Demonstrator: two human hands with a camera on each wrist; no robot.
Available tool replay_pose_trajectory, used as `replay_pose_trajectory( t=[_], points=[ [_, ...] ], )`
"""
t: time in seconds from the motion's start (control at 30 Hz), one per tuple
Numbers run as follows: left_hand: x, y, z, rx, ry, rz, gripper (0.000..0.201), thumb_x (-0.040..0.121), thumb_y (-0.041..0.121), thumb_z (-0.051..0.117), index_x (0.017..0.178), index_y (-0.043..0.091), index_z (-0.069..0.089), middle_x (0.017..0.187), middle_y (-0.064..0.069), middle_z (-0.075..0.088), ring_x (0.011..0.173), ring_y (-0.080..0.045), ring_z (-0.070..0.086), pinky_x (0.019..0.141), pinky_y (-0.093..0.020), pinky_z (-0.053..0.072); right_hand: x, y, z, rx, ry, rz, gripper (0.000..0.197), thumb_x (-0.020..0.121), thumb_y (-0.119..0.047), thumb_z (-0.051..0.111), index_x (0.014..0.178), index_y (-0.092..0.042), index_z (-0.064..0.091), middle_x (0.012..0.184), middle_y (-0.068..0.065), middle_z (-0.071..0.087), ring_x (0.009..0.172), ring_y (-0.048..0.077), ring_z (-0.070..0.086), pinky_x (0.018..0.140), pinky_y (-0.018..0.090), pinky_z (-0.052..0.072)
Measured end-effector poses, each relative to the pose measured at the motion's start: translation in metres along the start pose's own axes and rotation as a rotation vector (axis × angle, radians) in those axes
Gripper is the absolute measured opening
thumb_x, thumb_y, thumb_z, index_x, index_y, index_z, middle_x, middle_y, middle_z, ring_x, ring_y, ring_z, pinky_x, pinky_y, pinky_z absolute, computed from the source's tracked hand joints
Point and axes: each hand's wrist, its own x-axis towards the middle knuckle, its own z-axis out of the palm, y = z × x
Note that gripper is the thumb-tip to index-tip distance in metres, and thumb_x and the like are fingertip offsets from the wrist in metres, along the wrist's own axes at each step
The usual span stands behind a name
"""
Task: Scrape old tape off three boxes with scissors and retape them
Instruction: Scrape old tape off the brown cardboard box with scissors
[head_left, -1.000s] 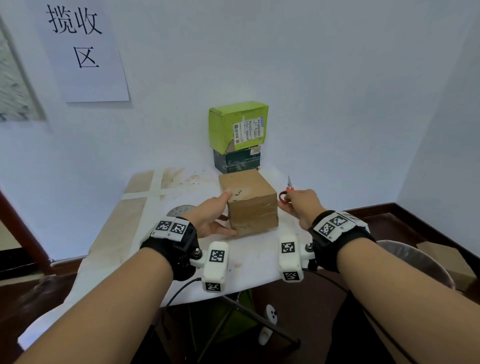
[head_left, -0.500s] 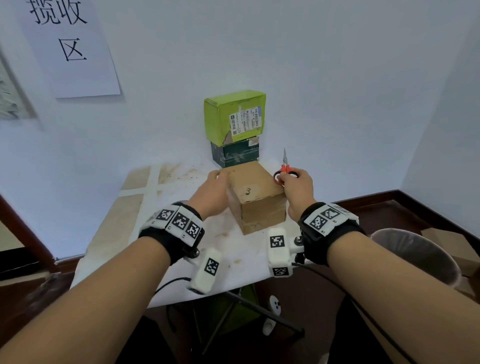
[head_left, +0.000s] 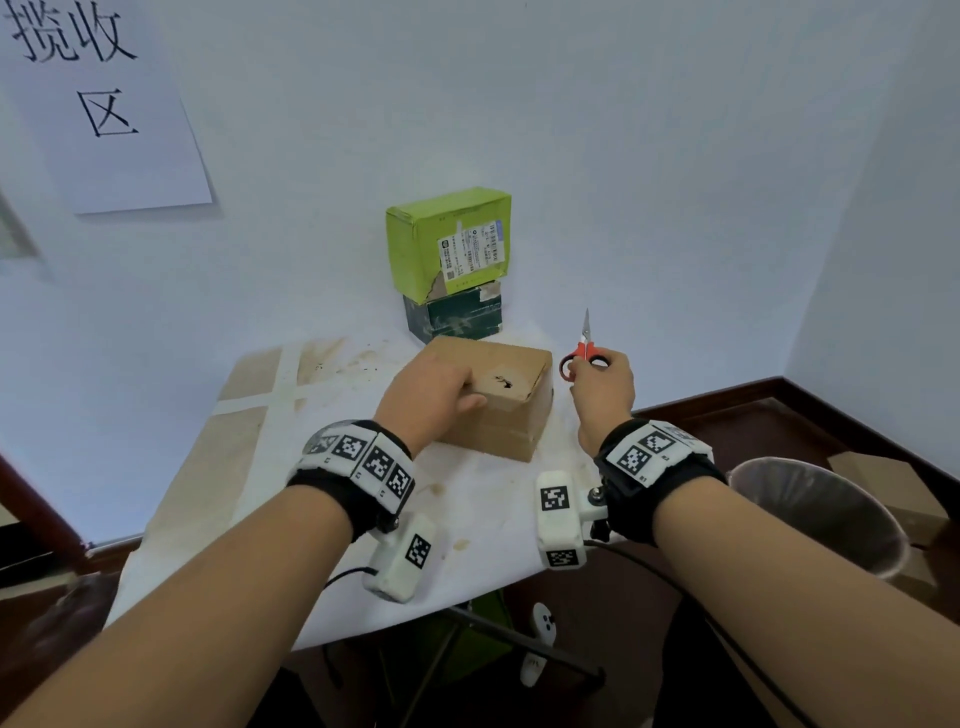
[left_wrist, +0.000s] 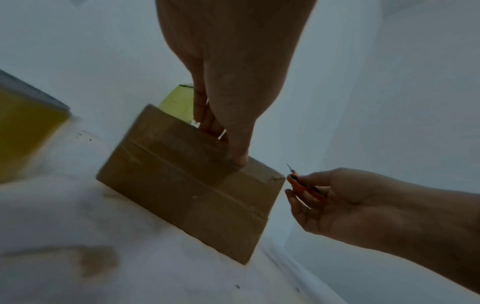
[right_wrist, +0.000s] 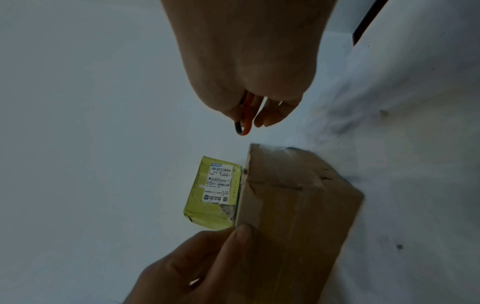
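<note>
A brown cardboard box (head_left: 511, 400) (left_wrist: 192, 185) (right_wrist: 296, 205) stands on the white-covered table (head_left: 467, 499), turned at an angle. My left hand (head_left: 434, 389) (left_wrist: 228, 131) grips its top left edge, thumb on the near face and fingers over the far side. To the right of the box my right hand (head_left: 597, 384) (right_wrist: 259, 115) holds red-handled scissors (head_left: 584, 348) (left_wrist: 298, 183) (right_wrist: 245, 119), blades closed and pointing up. Behind the brown box a green box (head_left: 447, 244) (right_wrist: 213, 193) with a shipping label sits on a dark green box (head_left: 457, 314), against the wall.
A bin (head_left: 815, 514) with a clear liner stands on the floor at the right, with a cardboard box (head_left: 878, 478) beyond it. A paper sign (head_left: 98, 98) hangs on the wall at the left. Stains and a strip of tape mark the table's left part (head_left: 270, 384).
My left hand has moved from the box's side onto its top edge and the box has turned. My right hand has come off the box and lifted the scissors clear to its right.
</note>
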Motion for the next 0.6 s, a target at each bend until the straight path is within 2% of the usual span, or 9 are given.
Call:
replay_pose_trajectory(
  t=[0.1, 0.17, 0.27, 0.37, 0.47, 0.53, 0.6],
  points=[
    [0.005, 0.002, 0.009, -0.019, 0.073, -0.003, 0.033, 0.093, 0.045, 0.053, 0.104, 0.014, 0.062, 0.105, -0.005, 0.06, 0.102, -0.021, 0.049, 0.082, -0.029, 0.038, 0.004, 0.005, 0.0, 0.023, -0.013, 0.029, 0.013, 0.091, -0.01, 0.055, 0.103, -0.017, 0.054, 0.091, -0.002, 0.059, 0.088, 0.018, 0.061, 0.084, 0.032, 0.052],
    [0.006, 0.002, 0.011, -0.091, 0.104, 0.005, 0.032, 0.09, 0.045, 0.058, 0.099, 0.014, 0.06, 0.105, -0.004, 0.056, 0.101, -0.02, 0.046, 0.082, -0.028, 0.035, 0.007, 0.006, 0.002, 0.035, -0.034, 0.042, 0.015, 0.089, -0.006, 0.056, 0.098, -0.018, 0.054, 0.09, -0.001, 0.061, 0.091, 0.02, 0.063, 0.09, 0.036, 0.053],
    [0.008, 0.0, 0.013, -0.207, 0.118, -0.009, 0.033, 0.087, 0.048, 0.061, 0.093, 0.016, 0.058, 0.099, 0.002, 0.051, 0.094, -0.015, 0.043, 0.076, -0.023, 0.033, 0.009, 0.006, 0.005, 0.031, -0.072, 0.054, 0.02, 0.085, -0.003, 0.058, 0.096, -0.019, 0.055, 0.1, 0.005, 0.063, 0.095, 0.022, 0.064, 0.09, 0.038, 0.053],
    [0.012, -0.005, 0.013, -0.286, 0.116, -0.018, 0.033, 0.086, 0.05, 0.062, 0.087, 0.017, 0.058, 0.091, 0.006, 0.05, 0.088, -0.011, 0.042, 0.071, -0.021, 0.032, 0.008, 0.005, 0.009, 0.035, -0.099, 0.043, 0.015, 0.087, -0.008, 0.059, 0.098, -0.018, 0.056, 0.094, 0.003, 0.064, 0.089, 0.02, 0.065, 0.087, 0.036, 0.054],
    [0.013, -0.003, 0.012, -0.245, 0.142, -0.006, 0.033, 0.086, 0.048, 0.063, 0.079, 0.016, 0.058, 0.083, 0.006, 0.052, 0.082, -0.014, 0.047, 0.067, -0.025, 0.032, 0.008, 0.005, 0.016, -0.008, -0.131, 0.009, 0.014, 0.086, -0.017, 0.062, 0.099, -0.021, 0.058, 0.103, 0.006, 0.066, 0.096, 0.023, 0.065, 0.089, 0.041, 0.054],
    [0.011, 0.003, 0.012, -0.163, 0.179, 0.002, 0.036, 0.086, 0.051, 0.061, 0.074, 0.017, 0.056, 0.078, 0.004, 0.053, 0.076, -0.016, 0.048, 0.067, -0.03, 0.037, 0.008, 0.004, 0.02, -0.032, -0.168, -0.01, 0.013, 0.085, -0.018, 0.063, 0.096, -0.024, 0.058, 0.106, 0.008, 0.066, 0.099, 0.026, 0.064, 0.089, 0.045, 0.053],
    [0.009, 0.009, 0.013, -0.122, 0.188, -0.006, 0.04, 0.086, 0.055, 0.057, 0.074, 0.018, 0.053, 0.079, 0.004, 0.051, 0.074, -0.015, 0.047, 0.066, -0.03, 0.037, 0.008, 0.002, 0.022, -0.05, -0.196, -0.024, 0.014, 0.083, -0.016, 0.062, 0.091, -0.027, 0.058, 0.106, 0.009, 0.066, 0.099, 0.028, 0.063, 0.088, 0.046, 0.053]
  ],
)
